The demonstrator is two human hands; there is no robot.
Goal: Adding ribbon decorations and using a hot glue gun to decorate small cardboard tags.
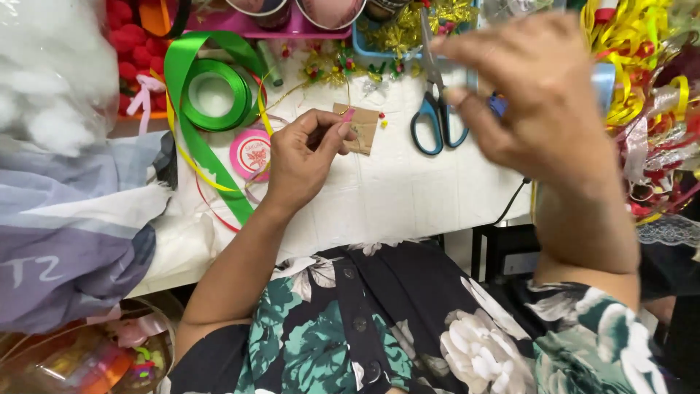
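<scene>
Head view: your left hand (pixel 302 157) pinches the small brown card (pixel 360 128) flat on the counter (pixel 408 193), while your raised right hand (pixel 536 98), blurred, fingers loosely together, hovers above the scissors (pixel 436 109). Keep that card pinned firmly.

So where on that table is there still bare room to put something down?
The widest bare patch of the white table lies in front of the brown card, between the left hand and the right forearm. A smaller gap sits beside the scissors. The green ribbon side and the far edge are crowded.
</scene>
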